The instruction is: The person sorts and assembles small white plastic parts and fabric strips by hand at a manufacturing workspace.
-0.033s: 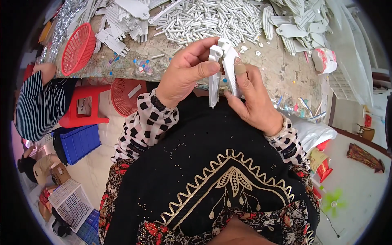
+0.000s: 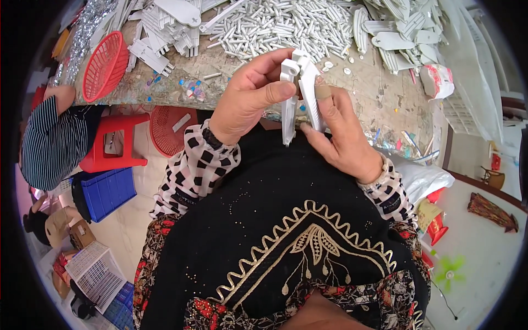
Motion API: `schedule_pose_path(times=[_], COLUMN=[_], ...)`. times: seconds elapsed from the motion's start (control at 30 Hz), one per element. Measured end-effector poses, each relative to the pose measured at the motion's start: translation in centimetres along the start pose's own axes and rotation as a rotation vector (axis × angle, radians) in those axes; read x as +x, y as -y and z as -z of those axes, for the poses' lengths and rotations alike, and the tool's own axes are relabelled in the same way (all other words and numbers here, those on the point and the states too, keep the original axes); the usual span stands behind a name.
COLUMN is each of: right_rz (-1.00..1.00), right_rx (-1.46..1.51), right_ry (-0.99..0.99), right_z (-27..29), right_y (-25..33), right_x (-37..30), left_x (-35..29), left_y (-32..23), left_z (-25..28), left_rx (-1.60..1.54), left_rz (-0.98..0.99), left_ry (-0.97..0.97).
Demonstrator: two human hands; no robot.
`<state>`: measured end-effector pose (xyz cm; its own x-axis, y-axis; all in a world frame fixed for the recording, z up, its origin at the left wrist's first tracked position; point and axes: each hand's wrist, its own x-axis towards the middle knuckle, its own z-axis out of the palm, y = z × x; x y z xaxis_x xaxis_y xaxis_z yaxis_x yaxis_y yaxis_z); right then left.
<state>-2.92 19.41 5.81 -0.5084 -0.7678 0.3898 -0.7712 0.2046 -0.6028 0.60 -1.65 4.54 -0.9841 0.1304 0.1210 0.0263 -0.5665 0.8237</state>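
Observation:
Between my hands is a white plastic piece with two long arms that meet at the top and spread apart below, like a hinged clip. My left hand pinches the left arm near its top, thumb in front and fingers behind. Tan tape wraps one finger of my right hand, which grips the ribbed right arm from its outer side. The piece hangs upright over the table's near edge, above my lap. How the two arms join at the top is partly hidden by my fingers.
On the worn table lie a heap of small white pins, stacks of flat white plastic parts and a red basket. A person's striped sleeve, a red stool and a blue crate are at left.

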Motion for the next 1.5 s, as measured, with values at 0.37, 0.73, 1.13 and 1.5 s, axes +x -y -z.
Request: schedule_pose_path(times=[0.37, 0.73, 1.13, 1.5], right_rz=[-0.066, -0.170, -0.162, -0.191], right_rx=[0.130, -0.064, 0.138, 0.176], right_ry=[0.073, -0.024, -0.007, -0.017], right_z=[0.4, -1.9, 2.2, 0.4], right_y=[0.5, 0.9, -0.8, -1.4], right_x=[0.0, 0.7, -0.3, -0.4], left_x=[0.2, 0.2, -0.1, -4.2], left_y=[0.5, 1.8, 2.3, 4.2], left_z=[-0.8, -2.1, -0.9, 0.8], left_rx=[0.078, 0.457, 0.811, 1.016], left_rz=[-0.052, -0.041, 0.092, 0.036], left_ry=[-0.036, -0.174, 0.328, 0.110])
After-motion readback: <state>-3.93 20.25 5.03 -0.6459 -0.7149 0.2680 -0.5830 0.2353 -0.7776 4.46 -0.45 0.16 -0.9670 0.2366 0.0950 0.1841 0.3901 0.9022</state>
